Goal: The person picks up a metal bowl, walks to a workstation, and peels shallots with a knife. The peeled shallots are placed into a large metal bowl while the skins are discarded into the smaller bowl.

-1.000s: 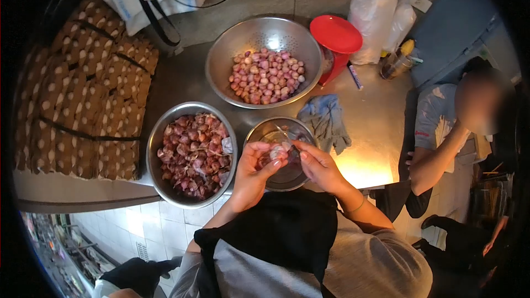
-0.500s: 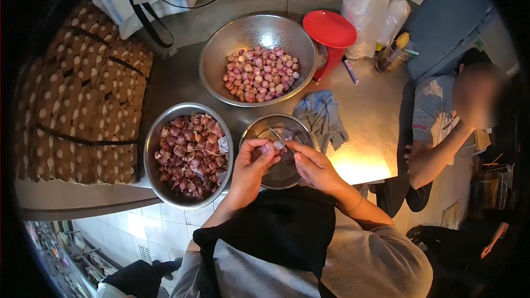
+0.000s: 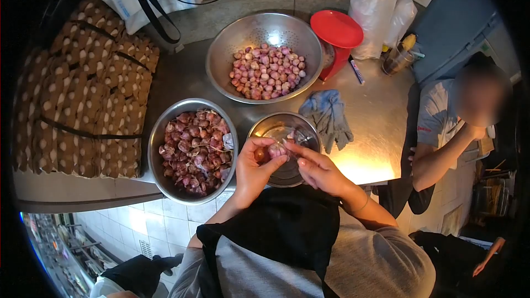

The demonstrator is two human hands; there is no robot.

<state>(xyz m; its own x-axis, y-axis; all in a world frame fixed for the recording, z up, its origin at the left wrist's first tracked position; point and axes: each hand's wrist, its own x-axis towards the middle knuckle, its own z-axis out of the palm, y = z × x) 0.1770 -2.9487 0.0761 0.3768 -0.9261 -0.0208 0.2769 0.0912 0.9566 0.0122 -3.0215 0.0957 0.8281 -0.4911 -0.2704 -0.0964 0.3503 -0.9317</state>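
Observation:
Over a small metal bowl (image 3: 259, 130), my left hand (image 3: 258, 166) pinches a pinkish shallot (image 3: 276, 150) between thumb and fingers. My right hand (image 3: 319, 170) meets it from the right with its fingers closed; a knife blade is hard to make out there. Peeled pink shallots (image 3: 267, 73) fill part of the large metal colander (image 3: 220, 38) behind. Unpeeled dark red shallots (image 3: 194, 152) lie in a metal bowl (image 3: 154, 157) to the left of my left hand.
Egg trays (image 3: 88, 99) are stacked at the left. Behind the small bowl's right side lie a grey-blue cloth (image 3: 327, 118), a red scale (image 3: 337, 30), a marker (image 3: 357, 72) and plastic bags (image 3: 374, 19). A person (image 3: 439, 127) sits at the right.
The view has shifted slightly, moving the scene to the right. The knife blade that stood out between my hands is no longer distinct, and the shallot shows more plainly in my left hand.

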